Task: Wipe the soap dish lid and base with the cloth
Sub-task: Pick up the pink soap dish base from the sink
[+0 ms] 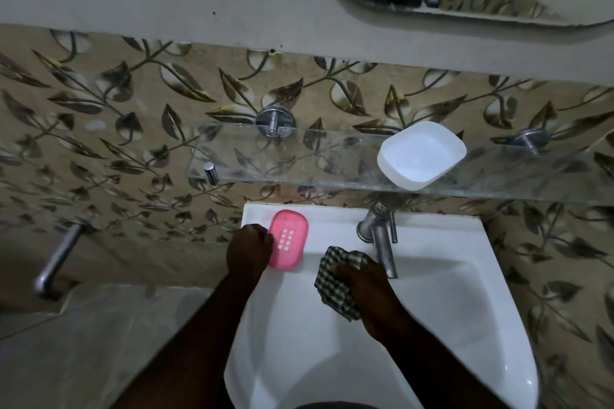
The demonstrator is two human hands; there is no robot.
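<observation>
Left hand (249,251) grips the pink soap dish part (288,244) by its left edge on the sink (448,236) rim; right hand (370,294) clutches the cloth (332,290) beside the tap (382,242); the white soap dish part (421,154) sits at the glass shelf (265,159) front edge

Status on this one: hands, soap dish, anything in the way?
Left hand grips pink dish part on sink ledge. Right hand holds checked cloth, clear of it. White part sits on glass shelf. Nothing blocking.

No text, labels, brand marks, numbers or signs can be read anywhere in this dim bathroom view.
</observation>
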